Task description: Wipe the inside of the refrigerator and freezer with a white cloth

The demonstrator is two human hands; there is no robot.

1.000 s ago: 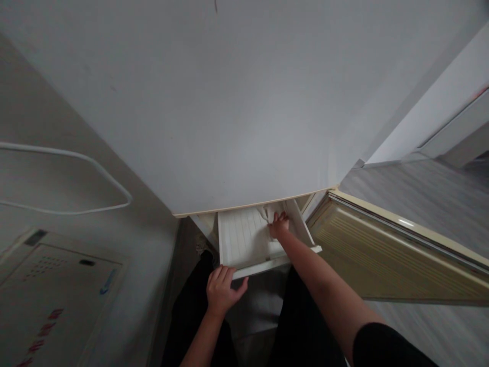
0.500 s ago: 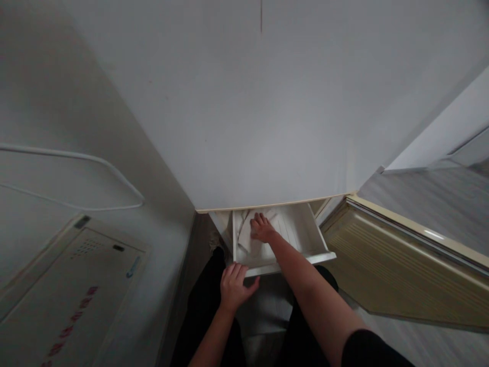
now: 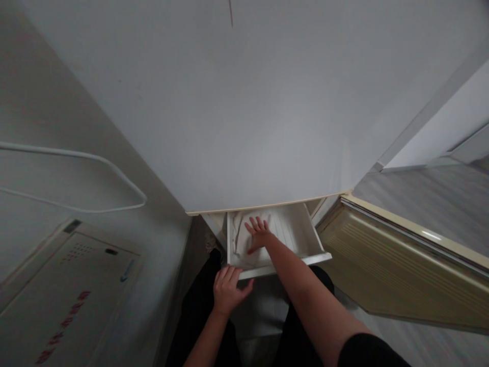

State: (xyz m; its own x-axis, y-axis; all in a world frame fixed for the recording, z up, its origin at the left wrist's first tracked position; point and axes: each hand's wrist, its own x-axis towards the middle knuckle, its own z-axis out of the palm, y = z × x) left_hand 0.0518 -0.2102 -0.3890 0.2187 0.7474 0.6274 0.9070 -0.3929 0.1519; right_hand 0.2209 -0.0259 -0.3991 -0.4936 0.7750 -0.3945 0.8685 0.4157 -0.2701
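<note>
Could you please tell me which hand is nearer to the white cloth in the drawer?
Right. The right hand is spread over the white cloth; the left hand is farther from it, at the near rim of the drawer.

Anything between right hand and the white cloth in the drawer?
Nothing visible: the right hand is spread directly over the white cloth in the open drawer. The left hand is at the front edge.
</note>
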